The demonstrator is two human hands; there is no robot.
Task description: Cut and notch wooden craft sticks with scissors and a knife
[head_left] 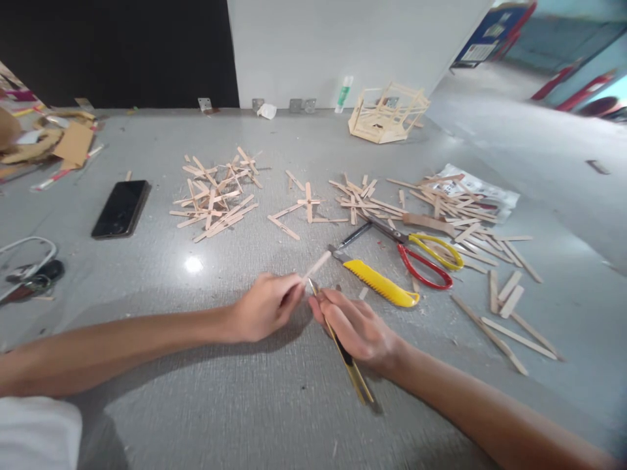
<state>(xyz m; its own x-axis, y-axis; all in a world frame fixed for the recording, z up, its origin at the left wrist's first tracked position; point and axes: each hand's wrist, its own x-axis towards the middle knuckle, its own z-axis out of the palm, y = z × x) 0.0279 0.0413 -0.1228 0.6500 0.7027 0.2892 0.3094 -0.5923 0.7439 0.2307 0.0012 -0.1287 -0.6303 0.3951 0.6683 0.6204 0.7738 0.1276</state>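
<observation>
Between the closed fingers of my left hand (272, 305) is a short pale wooden stick (318, 266), its free end pointing up and right. My right hand (355, 326) is closed around a slim tool with a metallic tip and long brass-coloured handles (355, 378). The tool's tip meets or nearly meets the stick by my left fingertips; exact contact is unclear. Just beyond my right hand lie a yellow cutter (382, 282) and scissors (416, 251) with red and yellow handles. A dark pen-like item (356, 234) rests near the scissors.
Joined sticks (210, 202) lie mid-left, and loose sticks (465, 209) spread over the right. A phone (121, 209) and a cable (36, 245) are at the left. At the back stand a wooden frame (379, 134) and a glue tube (344, 94). Cardboard (74, 143) lies far left.
</observation>
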